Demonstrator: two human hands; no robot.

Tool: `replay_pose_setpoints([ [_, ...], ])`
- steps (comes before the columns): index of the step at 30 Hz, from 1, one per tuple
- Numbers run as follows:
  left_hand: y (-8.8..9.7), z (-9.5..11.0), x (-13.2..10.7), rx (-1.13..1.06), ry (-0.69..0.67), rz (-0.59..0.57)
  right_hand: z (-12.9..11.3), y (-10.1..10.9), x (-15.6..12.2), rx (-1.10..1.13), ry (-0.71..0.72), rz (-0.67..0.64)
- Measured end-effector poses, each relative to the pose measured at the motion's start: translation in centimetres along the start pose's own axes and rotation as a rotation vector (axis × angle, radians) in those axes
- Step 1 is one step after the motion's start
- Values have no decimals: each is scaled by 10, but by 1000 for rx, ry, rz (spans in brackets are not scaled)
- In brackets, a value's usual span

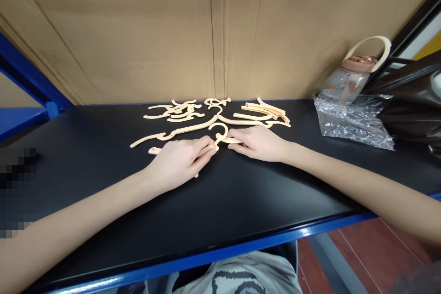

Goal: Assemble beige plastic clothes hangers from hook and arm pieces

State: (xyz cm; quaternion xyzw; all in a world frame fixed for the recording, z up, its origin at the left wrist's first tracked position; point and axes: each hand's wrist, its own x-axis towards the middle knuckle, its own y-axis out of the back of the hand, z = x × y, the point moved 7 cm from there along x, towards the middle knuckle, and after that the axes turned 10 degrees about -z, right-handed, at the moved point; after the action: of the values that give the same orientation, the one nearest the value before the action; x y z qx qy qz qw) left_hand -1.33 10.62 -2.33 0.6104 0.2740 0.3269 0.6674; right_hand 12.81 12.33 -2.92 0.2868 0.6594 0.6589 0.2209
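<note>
Between my hands is a cream plastic hanger hook, its curve pointing up. My left hand is closed around a cream hanger arm, pinching its inner end against the base of the hook. From the other side my right hand grips a second hanger arm, whose end meets the hook. Much of both arms is hidden by my fingers. Just behind lies an assembled hanger with its hook toward the back.
Loose curved hanger pieces lie at the back left, several hooks at the back middle, and long hanger arms at the back right. A drink bottle and a clear plastic bag stand at right. Cardboard borders the black table.
</note>
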Motion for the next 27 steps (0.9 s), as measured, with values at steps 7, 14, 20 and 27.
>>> replay_pose_setpoints([
  [7,-1,-1,0,-7,-13,3,1,-1,1,3,4,2],
  [14,2,1,0,-5,2,10,-1,3,0,29,25,93],
  [20,4,-1,0,-59,69,0,-6,5,0,28,88,123],
  [27,6,-7,-2,-160,144,4,-5,6,-1,81,60,115],
])
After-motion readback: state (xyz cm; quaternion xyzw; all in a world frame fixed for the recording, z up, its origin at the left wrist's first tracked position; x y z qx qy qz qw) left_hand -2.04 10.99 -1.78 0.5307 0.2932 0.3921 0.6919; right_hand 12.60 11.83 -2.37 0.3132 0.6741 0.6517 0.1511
